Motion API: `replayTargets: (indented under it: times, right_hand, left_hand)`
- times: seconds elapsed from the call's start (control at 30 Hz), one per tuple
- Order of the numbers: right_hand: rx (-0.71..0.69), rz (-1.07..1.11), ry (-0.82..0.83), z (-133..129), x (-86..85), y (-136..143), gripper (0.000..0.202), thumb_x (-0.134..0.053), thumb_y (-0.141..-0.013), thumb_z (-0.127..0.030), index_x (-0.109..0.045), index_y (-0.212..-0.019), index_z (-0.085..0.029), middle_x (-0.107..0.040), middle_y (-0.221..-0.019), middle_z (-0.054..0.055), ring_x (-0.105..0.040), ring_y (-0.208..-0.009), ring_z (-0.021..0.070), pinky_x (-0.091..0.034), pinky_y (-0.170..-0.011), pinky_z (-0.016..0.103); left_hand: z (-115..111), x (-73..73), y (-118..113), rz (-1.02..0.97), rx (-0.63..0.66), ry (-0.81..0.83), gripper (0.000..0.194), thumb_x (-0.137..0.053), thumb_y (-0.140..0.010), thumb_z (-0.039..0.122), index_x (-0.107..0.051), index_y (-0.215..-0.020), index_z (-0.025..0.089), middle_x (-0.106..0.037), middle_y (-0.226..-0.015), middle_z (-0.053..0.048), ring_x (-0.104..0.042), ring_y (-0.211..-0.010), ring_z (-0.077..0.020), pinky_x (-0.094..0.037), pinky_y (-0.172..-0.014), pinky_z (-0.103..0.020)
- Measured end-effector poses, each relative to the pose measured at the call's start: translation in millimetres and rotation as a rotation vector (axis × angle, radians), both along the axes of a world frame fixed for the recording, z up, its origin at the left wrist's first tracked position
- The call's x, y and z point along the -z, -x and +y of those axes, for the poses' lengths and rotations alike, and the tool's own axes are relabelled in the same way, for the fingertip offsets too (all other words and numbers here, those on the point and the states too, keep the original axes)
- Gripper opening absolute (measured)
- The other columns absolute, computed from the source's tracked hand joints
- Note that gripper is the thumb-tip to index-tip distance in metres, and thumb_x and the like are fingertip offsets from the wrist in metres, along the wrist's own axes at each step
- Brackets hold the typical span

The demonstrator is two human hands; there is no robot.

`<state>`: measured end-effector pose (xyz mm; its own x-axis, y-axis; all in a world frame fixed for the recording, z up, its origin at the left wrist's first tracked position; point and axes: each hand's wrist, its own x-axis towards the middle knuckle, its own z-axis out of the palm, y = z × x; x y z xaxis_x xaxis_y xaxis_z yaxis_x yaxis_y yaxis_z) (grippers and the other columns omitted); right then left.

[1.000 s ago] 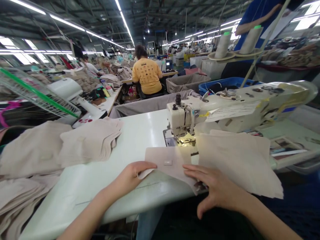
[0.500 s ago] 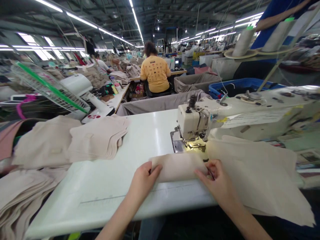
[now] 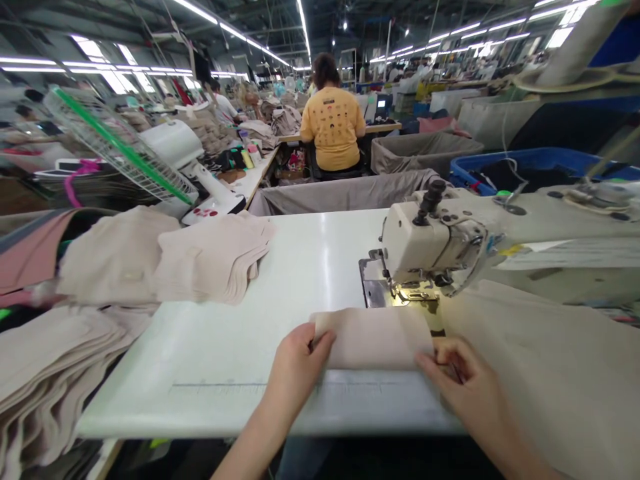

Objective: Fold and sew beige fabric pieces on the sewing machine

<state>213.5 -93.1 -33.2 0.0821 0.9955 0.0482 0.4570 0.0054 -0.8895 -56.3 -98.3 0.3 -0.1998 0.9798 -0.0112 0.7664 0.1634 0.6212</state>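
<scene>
A folded beige fabric piece stretches between my two hands, just in front of the sewing machine's lit needle plate. Its left end is pinched between the thumb and fingers of my left hand. At the right end my right hand grips the corner with thumb and curled fingers. Something dark shows among those fingers, too small to make out. Beside my right hand, a larger beige fabric sheet lies under the machine arm and over the table.
Stacks of cut beige pieces lie at left, with more layered fabric hanging lower down. A tilted fan stands behind them. A ruler scale marks the table front. Beyond are a cloth-lined bin, a blue basket and a seated person.
My view has shifted, so the table and machine appear farther right and the machine looks larger. Both hands keep their grip on the fabric piece, which stays before the needle plate.
</scene>
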Motion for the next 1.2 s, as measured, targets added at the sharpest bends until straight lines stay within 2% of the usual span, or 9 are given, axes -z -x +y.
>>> replayTargets:
  times: [0.17, 0.27, 0.3, 0.37, 0.43, 0.53, 0.63, 0.93, 1.2]
  right_hand:
    - [-0.187, -0.138, -0.030, 6.0, -8.2, 2.5, 0.022, -0.061, -0.086, -0.045, -0.073, -0.087, -0.027, -0.075, -0.088, 0.003, -0.067, -0.074, 0.0198, -0.053, -0.065, 0.029]
    - [-0.177, -0.170, -0.014, 11.5, -4.8, 5.9, 0.024, -0.060, -0.087, -0.044, -0.076, -0.090, -0.027, -0.077, -0.095, 0.004, -0.070, -0.085, 0.0231, -0.055, -0.072, 0.031]
    - [-0.173, -0.177, -0.011, 12.0, -3.2, 6.1, 0.024, -0.060, -0.087, -0.044, -0.076, -0.091, -0.027, -0.077, -0.097, 0.005, -0.071, -0.088, 0.0239, -0.055, -0.073, 0.031]
    - [-0.171, -0.185, -0.013, 11.5, -0.8, 5.5, 0.026, -0.059, -0.087, -0.046, -0.077, -0.093, -0.027, -0.078, -0.099, 0.005, -0.071, -0.089, 0.0243, -0.055, -0.073, 0.031]
    - [-0.165, -0.197, -0.016, 9.7, 0.1, 4.1, 0.028, -0.059, -0.087, -0.047, -0.077, -0.093, -0.027, -0.078, -0.100, 0.005, -0.072, -0.089, 0.0241, -0.056, -0.072, 0.031]
    - [-0.164, -0.234, -0.004, 7.2, -0.7, 2.2, 0.027, -0.060, -0.088, -0.048, -0.077, -0.095, -0.027, -0.078, -0.103, 0.004, -0.072, -0.092, 0.0236, -0.056, -0.073, 0.029]
    - [-0.171, -0.260, 0.004, 6.4, -2.2, 0.7, 0.027, -0.060, -0.089, -0.048, -0.077, -0.095, -0.028, -0.078, -0.102, 0.003, -0.072, -0.091, 0.0226, -0.055, -0.071, 0.027]
    - [-0.159, -0.266, 0.021, 6.7, -4.4, -1.5, 0.029, -0.063, -0.084, -0.054, -0.078, -0.090, -0.030, -0.078, -0.093, 0.001, -0.071, -0.076, 0.0190, -0.055, -0.066, 0.025]
    - [-0.173, -0.285, 0.005, 5.0, 0.7, -4.2, 0.030, -0.062, -0.087, -0.055, -0.077, -0.094, -0.029, -0.078, -0.099, 0.002, -0.072, -0.087, 0.0209, -0.056, -0.070, 0.025]
  left_hand:
    - [-2.6, -1.2, 0.0, -0.027, 0.021, -0.024, 0.031, -0.052, -0.089, 0.040, -0.055, -0.064, 0.021, -0.053, -0.062, 0.001, -0.052, -0.062, -0.0174, -0.035, -0.059, -0.029]
    - [-7.5, -1.1, -0.7, -0.121, -0.064, -0.065, 0.030, -0.049, -0.092, 0.039, -0.064, -0.109, 0.019, -0.057, -0.070, 0.002, -0.054, -0.063, -0.0171, -0.042, -0.060, -0.029]
    - [-9.7, -0.5, -1.0, -0.158, -0.095, -0.079, 0.041, -0.049, -0.092, 0.038, -0.056, -0.126, 0.018, -0.058, -0.074, 0.002, -0.055, -0.063, -0.0166, -0.044, -0.061, -0.029]
    - [-14.1, 1.1, -1.5, -0.201, -0.135, -0.106, 0.053, -0.049, -0.093, 0.037, -0.042, -0.142, 0.017, -0.060, -0.080, 0.001, -0.056, -0.062, -0.0153, -0.046, -0.060, -0.028]
    - [-17.5, 2.7, -1.4, -0.193, -0.112, -0.133, 0.046, -0.048, -0.095, 0.035, -0.047, -0.138, 0.018, -0.061, -0.084, 0.000, -0.057, -0.063, -0.0147, -0.048, -0.061, -0.028]
    - [-18.5, 3.4, 0.3, -0.140, 0.015, -0.189, 0.026, -0.046, -0.097, 0.028, -0.066, -0.111, 0.021, -0.064, -0.087, -0.002, -0.062, -0.076, -0.0167, -0.051, -0.070, -0.029]
    - [-16.0, 2.6, 2.6, -0.107, 0.091, -0.206, 0.024, -0.048, -0.096, 0.023, -0.072, -0.098, 0.021, -0.063, -0.083, -0.003, -0.063, -0.078, -0.0174, -0.052, -0.072, -0.030]
    - [-15.0, 3.8, 2.1, -0.090, 0.079, -0.209, 0.024, -0.051, -0.096, 0.018, -0.074, -0.102, 0.018, -0.064, -0.083, -0.004, -0.063, -0.076, -0.0159, -0.054, -0.071, -0.028]
    - [-14.3, 5.7, 3.5, -0.092, 0.067, -0.218, 0.025, -0.051, -0.096, 0.019, -0.075, -0.104, 0.017, -0.064, -0.083, -0.004, -0.063, -0.075, -0.0158, -0.055, -0.071, -0.028]
